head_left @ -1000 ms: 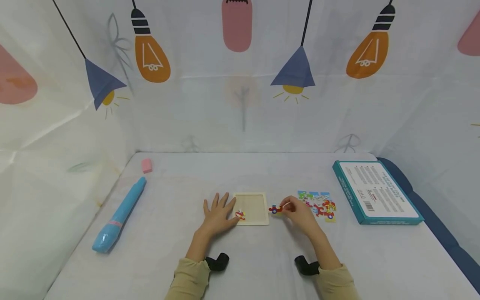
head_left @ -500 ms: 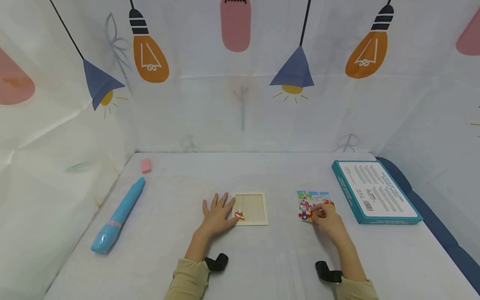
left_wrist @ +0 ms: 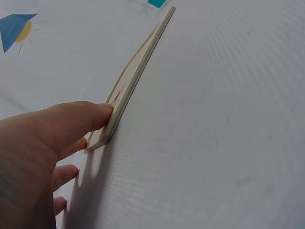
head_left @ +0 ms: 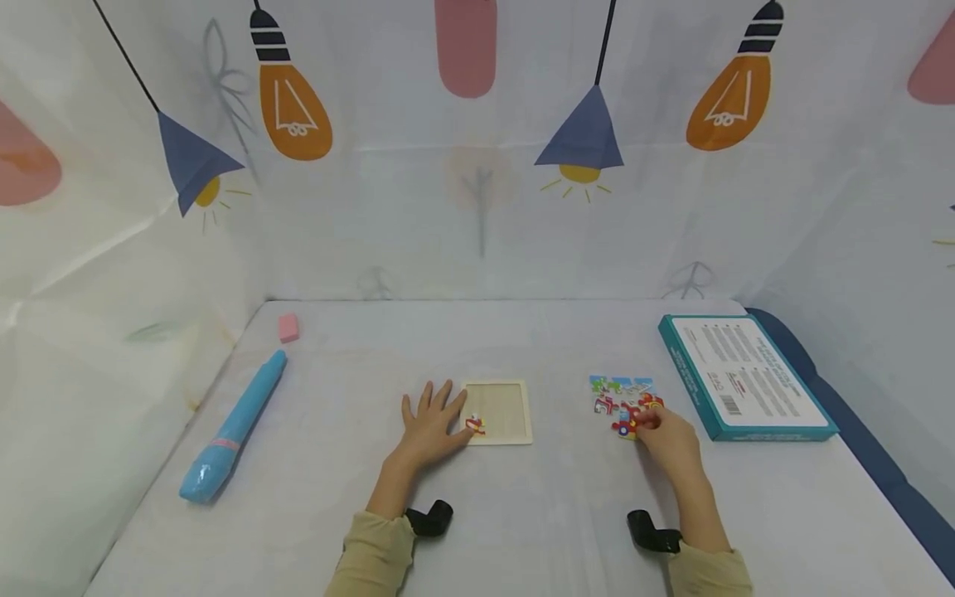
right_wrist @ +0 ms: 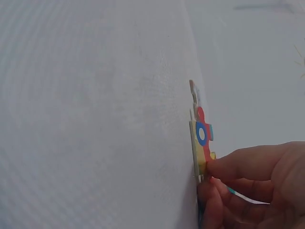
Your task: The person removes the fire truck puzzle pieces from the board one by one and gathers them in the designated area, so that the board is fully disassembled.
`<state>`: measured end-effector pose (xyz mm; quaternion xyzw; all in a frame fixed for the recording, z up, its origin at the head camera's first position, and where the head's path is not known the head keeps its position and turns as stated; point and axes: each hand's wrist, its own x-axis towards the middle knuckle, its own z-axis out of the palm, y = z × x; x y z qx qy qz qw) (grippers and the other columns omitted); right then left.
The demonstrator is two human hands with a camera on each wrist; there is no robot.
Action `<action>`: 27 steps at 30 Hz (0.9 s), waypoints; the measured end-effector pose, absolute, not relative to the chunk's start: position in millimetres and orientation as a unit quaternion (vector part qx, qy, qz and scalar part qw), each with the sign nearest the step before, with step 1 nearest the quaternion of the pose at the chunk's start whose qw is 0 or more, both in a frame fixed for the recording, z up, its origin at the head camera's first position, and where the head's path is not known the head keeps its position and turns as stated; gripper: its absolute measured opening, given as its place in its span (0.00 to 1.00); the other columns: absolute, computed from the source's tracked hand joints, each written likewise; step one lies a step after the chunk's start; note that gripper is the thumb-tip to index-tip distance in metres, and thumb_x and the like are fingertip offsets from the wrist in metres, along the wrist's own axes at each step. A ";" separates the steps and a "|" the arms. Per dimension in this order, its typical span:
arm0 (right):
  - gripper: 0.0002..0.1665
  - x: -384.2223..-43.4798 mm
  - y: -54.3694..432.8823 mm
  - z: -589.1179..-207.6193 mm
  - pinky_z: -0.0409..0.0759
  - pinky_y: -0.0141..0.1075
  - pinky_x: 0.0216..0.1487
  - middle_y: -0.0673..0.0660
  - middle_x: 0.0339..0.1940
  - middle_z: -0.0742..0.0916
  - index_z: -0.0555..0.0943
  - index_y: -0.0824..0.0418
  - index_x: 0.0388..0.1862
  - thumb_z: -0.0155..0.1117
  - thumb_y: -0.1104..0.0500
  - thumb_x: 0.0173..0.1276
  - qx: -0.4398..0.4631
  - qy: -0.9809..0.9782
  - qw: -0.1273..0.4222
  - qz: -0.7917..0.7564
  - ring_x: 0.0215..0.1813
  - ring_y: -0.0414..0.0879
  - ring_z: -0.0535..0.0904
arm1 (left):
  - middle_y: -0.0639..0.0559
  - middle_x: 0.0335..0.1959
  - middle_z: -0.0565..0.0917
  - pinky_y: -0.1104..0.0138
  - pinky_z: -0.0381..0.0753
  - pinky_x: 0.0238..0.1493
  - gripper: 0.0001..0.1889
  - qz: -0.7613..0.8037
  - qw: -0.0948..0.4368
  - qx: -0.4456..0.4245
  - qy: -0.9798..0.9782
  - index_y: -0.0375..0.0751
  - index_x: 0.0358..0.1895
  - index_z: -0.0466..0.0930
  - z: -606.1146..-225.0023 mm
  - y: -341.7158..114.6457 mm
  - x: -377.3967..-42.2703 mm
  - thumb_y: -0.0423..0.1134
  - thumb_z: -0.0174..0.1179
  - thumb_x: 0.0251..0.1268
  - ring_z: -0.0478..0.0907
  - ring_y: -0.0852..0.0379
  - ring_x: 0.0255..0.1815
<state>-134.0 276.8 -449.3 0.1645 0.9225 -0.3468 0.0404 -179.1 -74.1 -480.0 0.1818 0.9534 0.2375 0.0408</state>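
Observation:
My left hand (head_left: 431, 430) is spread flat at the left side of a shallow wooden puzzle tray (head_left: 528, 414), its thumb on the rim in the left wrist view. One small red-and-white puzzle piece (head_left: 476, 425) lies in the tray's lower left corner by the thumb. My right hand (head_left: 673, 444) pinches a red-and-yellow puzzle piece (right_wrist: 202, 138) with a blue wheel between thumb and fingers. It is at the lower edge of a group of bright puzzle pieces (head_left: 621, 386) to the right of the tray, and my fingertips cover part of that group.
A teal-edged box (head_left: 749, 377) with a white printed face lies at the right. On the left are a long light-blue tapered object (head_left: 235, 431) and a pink block (head_left: 288, 327). A patterned sheet hangs behind the white table (head_left: 351, 356).
My right hand has carried the wheeled piece from beside the tray rightward to the group, then slightly further right along its lower edge. The left hand stays at the tray.

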 end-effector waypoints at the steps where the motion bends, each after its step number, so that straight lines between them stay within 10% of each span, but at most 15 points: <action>1: 0.11 -135.0 276.9 -449.2 0.69 0.34 0.31 0.61 0.32 0.77 0.75 0.70 0.41 0.55 0.65 0.63 0.162 0.923 0.039 -0.347 0.35 0.51 0.71 | 0.40 0.71 0.56 0.34 0.30 0.61 0.34 0.236 0.041 0.181 0.954 0.44 0.68 0.63 -479.7 -74.5 -179.5 0.53 0.57 0.60 0.41 0.36 0.72; 27: 0.15 -164.8 193.0 -439.3 0.78 0.40 0.40 0.58 0.40 0.82 0.76 0.64 0.46 0.64 0.62 0.60 0.049 0.900 -0.028 -0.431 0.41 0.49 0.78 | 0.40 0.71 0.56 0.34 0.31 0.61 0.34 0.234 0.041 0.184 0.954 0.44 0.68 0.63 -477.2 -75.0 -178.9 0.53 0.57 0.59 0.42 0.36 0.72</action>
